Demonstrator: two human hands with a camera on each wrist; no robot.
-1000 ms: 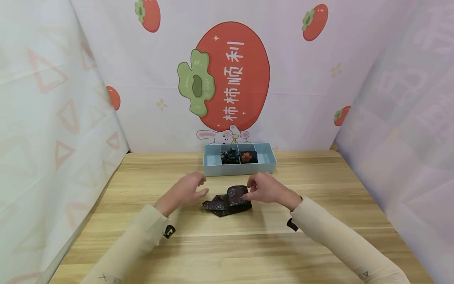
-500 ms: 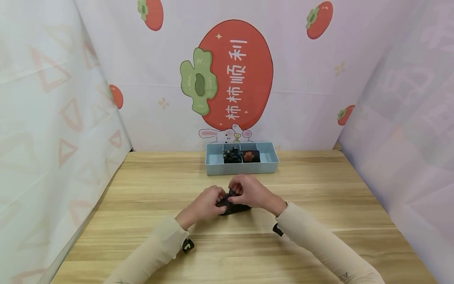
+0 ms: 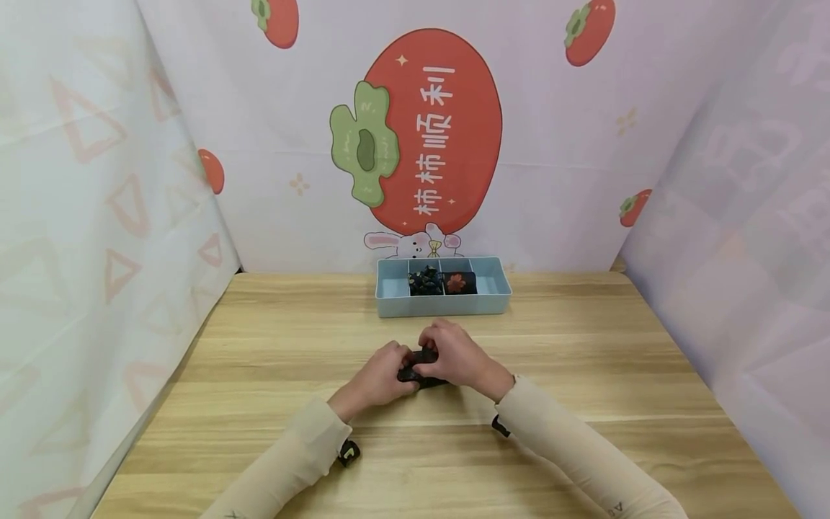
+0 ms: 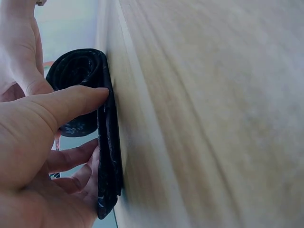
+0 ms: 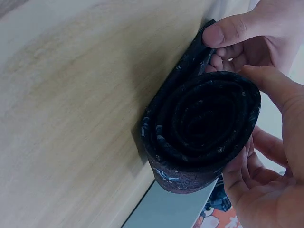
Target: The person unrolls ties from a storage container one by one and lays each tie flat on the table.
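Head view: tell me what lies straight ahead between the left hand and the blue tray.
Straight ahead of the left hand, only bare wooden tabletop lies before the near wall of the blue tray, as the head view shows.

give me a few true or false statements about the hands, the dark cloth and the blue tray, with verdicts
1. The right hand holds the rolled part of the dark cloth. True.
2. Only the right hand touches it. False: the left hand holds its flat end.
3. The blue tray has four compartments. True.
4. The dark cloth lies in the blue tray. False: it is between the hands.
5. Every compartment is filled. False: only the middle two hold bundles.
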